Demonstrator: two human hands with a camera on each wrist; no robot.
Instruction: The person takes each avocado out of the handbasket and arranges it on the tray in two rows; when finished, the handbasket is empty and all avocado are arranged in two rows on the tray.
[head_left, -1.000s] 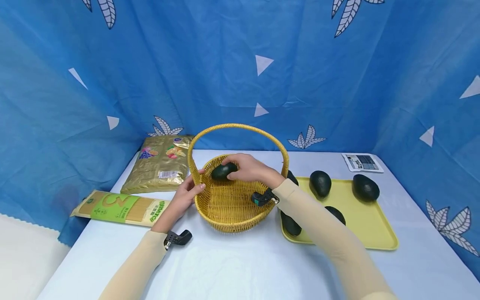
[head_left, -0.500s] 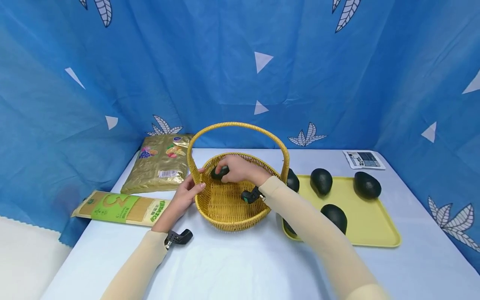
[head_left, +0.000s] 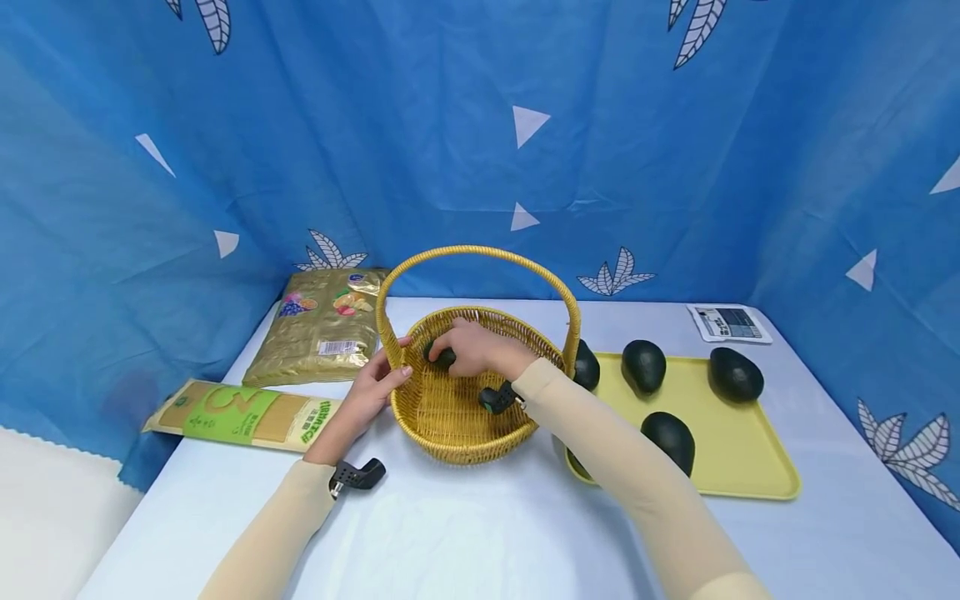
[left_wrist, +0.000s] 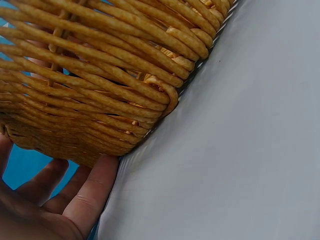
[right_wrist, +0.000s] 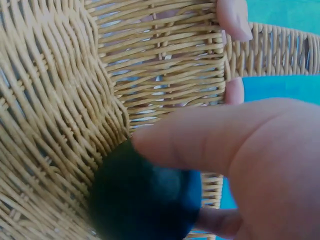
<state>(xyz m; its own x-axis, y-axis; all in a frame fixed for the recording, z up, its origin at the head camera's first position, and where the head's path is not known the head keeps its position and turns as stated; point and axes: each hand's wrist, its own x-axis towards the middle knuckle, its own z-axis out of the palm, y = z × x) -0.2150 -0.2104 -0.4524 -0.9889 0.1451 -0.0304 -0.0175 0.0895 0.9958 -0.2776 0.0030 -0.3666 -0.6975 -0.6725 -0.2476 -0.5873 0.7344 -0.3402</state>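
A yellow wicker basket point(head_left: 463, 454) with a tall hoop handle stands mid-table. My left hand point(head_left: 369, 392) grips its left rim near the foot of the handle, thumb on the inner side. From the left wrist view, fingers point(left_wrist: 92, 195) of that hand press against the woven outer wall. Inside the basket, my right hand point(head_left: 474, 347) holds a dark green avocado point(head_left: 444, 357) low against the left wall. The right wrist view has the thumb lying on top of the avocado point(right_wrist: 145, 200); most of the other fingers are hidden behind it.
Right of the basket, a yellow tray point(head_left: 742, 450) bears several avocados, partly covered by the right sleeve. A gold bag point(head_left: 318, 329) and a noodle packet point(head_left: 243, 414) lie at left. A small white pouch point(head_left: 729, 323) lies back right, before the blue curtain point(head_left: 450, 150).
My right hand has moved slightly left and lower into the basket with the avocado, which now shows less. The left hand stays on the rim.
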